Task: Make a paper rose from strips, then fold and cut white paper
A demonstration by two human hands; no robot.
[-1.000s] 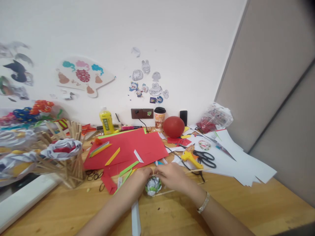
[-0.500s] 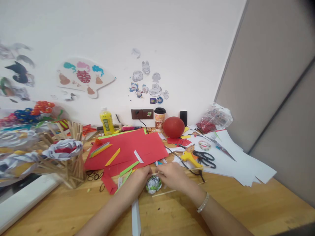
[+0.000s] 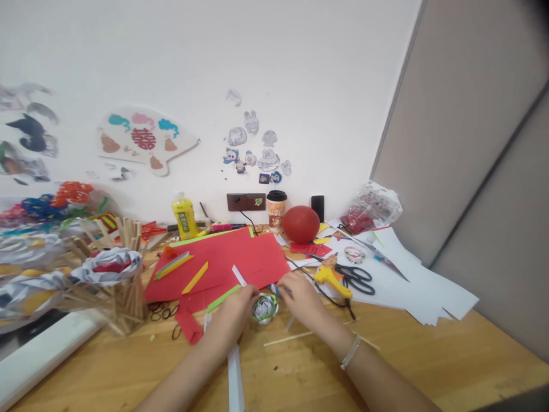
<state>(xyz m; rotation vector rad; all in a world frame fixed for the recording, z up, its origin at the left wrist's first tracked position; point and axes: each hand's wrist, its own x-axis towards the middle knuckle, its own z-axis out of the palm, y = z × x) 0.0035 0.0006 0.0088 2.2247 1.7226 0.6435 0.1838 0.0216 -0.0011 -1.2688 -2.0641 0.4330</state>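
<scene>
A small rolled paper flower (image 3: pixel 265 309), white with green edges, is at the front middle, between my hands. My left hand (image 3: pixel 238 309) is closed, its fingertips pinched at the flower's left side. My right hand (image 3: pixel 302 296) is just to the right, thumb and fingers curled together; what they hold, if anything, is hidden. A thin wooden stick (image 3: pixel 291 339) lies on the table below my right hand. The end of another thin stick (image 3: pixel 371 343) shows beyond my right wrist. Under my left forearm runs a long white paper strip (image 3: pixel 235 377).
Red paper sheets (image 3: pixel 257 257) lie behind my hands. To the right are a yellow glue gun (image 3: pixel 331 279), black-handled scissors (image 3: pixel 358 278) and white paper (image 3: pixel 446 286). A red balloon (image 3: pixel 301 224), lidded cup (image 3: pixel 277 212) and yellow bottle (image 3: pixel 185 217) stand behind. Sticks (image 3: pixel 124 292) bundle at left.
The flower has come up and slightly left, showing more between my hands. My right hand has moved away from my left. The stick that pointed right now shows lower, past my right wrist.
</scene>
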